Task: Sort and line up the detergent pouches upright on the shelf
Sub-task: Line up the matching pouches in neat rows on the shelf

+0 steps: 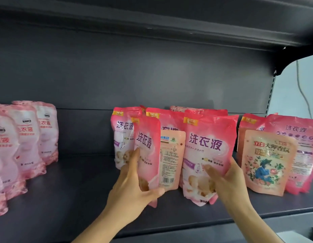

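We are mid-sort on the shelf (pixel 82 199): our left hand (pixel 133 188) grasps a turned pink pouch (pixel 147 151) by its lower edge, while our right hand (pixel 226 179) clasps the front-facing pouch (pixel 207 155) beside it. Next, we judge, both need squaring upright, level with the small peach pouch (pixel 171 158) standing between them.

Even, soft indoor light from front; dark shelf (pixel 82 190) matte, little glare. Faint sheen on pouches (pixel 207 155). Brighter daylight patch at right edge. Slight overall softness; left pouches blurred. Wide-angle bending at edges.
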Available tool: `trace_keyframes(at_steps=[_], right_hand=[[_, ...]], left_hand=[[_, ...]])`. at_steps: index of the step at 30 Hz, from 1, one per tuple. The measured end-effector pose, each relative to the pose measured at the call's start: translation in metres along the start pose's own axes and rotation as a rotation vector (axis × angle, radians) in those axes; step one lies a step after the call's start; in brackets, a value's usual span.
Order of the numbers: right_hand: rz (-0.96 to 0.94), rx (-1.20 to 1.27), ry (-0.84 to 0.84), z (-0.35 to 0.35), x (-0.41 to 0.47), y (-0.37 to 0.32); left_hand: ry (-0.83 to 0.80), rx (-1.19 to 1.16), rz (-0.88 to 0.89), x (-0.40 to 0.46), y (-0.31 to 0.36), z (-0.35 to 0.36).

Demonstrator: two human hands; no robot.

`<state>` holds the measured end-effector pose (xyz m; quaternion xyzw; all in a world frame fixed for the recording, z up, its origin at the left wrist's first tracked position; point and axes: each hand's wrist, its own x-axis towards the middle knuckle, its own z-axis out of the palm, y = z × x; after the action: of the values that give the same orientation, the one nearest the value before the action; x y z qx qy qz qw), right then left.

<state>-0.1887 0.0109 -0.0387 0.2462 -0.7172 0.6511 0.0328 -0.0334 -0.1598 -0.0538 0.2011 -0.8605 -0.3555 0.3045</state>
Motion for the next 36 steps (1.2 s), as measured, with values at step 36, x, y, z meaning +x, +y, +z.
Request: trace_keyframes(at_steps=[36], right_hand=[[0.029, 0.036, 0.46, -0.07, -0.005, 0.015]], left_hand=[[-0.077, -0.333, -0.04, 0.024, 0.05, 0.1]])
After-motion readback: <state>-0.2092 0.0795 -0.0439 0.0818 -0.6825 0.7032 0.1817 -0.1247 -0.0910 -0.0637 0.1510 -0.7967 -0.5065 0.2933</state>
